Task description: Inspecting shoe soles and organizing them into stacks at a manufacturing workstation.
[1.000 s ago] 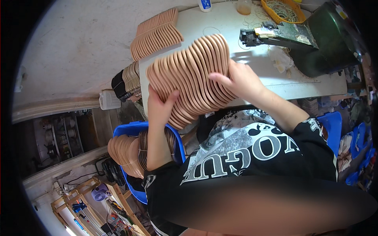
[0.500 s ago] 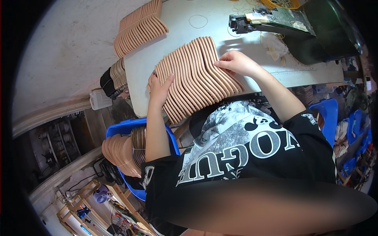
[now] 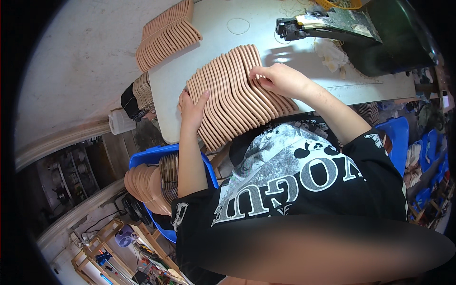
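Stack (image 3: 228,102) of shaped tan pieces, both hands in contact

Location: near edge of the white table (image 3: 216,35), directly before the person. The pieces stand on edge, closely packed, their curved profiles nested. No tie is visible around them.

Handling, in my judgement: each piece light, springy and not fragile; the whole moderately heavy and prone to fanning or sliding apart. Best hold is at the two outer ends, with inward pressure.

Left hand (image 3: 191,110): clamped on the stack's left end, thumb on the upper edges, fingers around the end and partly hidden. Right hand (image 3: 280,80): thumb and forefinger bent close together over the right part; cannot tell whether they pinch a piece.

Containers: blue bin (image 3: 138,156), below the left forearm, holds a fan of broad tan pieces (image 3: 142,183) beside a darker tied bundle (image 3: 168,175). Orange basket (image 3: 327,4), at the top edge, carries pale loops (image 3: 348,4). Translucent container (image 3: 122,120), left of the table; contents not discernible. Second blue bin (image 3: 398,137), at right, mostly hidden by the sleeve.

Also on the table: banded tan bundle (image 3: 168,35) at the far left, thin loop (image 3: 238,19) near it, green machine (image 3: 394,47) at the right.
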Tool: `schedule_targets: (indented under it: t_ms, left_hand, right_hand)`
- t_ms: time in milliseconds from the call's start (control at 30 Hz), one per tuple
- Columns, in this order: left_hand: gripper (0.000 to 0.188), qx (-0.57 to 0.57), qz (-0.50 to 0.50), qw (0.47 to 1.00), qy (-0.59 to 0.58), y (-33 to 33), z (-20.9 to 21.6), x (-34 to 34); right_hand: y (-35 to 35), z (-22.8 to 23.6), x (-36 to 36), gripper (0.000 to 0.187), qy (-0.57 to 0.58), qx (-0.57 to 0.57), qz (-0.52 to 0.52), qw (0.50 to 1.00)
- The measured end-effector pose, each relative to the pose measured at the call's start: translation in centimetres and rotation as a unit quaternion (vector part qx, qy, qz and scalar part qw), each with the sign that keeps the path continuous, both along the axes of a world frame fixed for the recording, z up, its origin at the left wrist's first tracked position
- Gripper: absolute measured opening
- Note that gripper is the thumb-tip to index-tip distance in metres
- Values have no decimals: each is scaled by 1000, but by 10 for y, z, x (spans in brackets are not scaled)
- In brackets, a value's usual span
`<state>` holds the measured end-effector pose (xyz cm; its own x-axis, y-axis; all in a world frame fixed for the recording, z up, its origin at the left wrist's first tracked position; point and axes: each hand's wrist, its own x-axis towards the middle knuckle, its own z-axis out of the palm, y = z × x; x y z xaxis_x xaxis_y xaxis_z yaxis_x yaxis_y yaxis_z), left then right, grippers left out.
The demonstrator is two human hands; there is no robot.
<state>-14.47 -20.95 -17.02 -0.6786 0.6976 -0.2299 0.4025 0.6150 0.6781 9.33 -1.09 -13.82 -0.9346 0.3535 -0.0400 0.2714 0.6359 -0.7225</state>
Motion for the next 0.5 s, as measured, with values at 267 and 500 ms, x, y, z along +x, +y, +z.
schedule_targets:
  t_ms: [267,500]
  left_hand:
    - [91,-2,2,1000,4,0,0,1]
    - [92,-3,3,1000,12,0,-2,1]
  right_hand:
    - [-17,30,-8,34,-80,12,-22,996]
    - [-23,31,-16,40,-137,17,-46,989]
